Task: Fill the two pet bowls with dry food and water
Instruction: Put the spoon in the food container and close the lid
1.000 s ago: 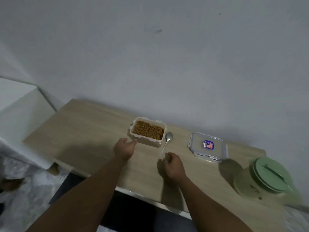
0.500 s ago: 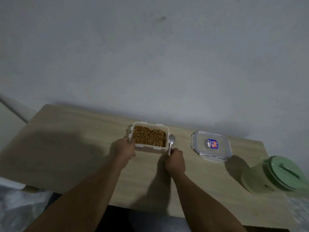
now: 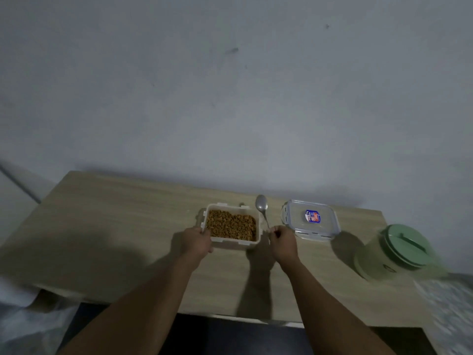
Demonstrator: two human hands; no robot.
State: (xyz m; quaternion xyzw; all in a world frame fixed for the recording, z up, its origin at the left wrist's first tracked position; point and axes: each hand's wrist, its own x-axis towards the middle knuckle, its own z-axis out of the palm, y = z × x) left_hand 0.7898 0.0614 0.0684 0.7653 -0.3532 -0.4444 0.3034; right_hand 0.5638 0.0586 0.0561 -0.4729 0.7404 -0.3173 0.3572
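1. Lifted since a moment ago, the spoon (image 3: 261,204) stands just right of the kibble container (image 3: 231,225), our right hand (image 3: 281,239) pinching its handle.
2. Our left hand (image 3: 197,242) grips the container's near-left corner on the counter (image 3: 115,226).

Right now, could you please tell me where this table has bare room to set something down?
Widest bare patch: the table's left half, left of the food container; a smaller one at the front edge, near the lid. The spoon, lid and green jug crowd the right.
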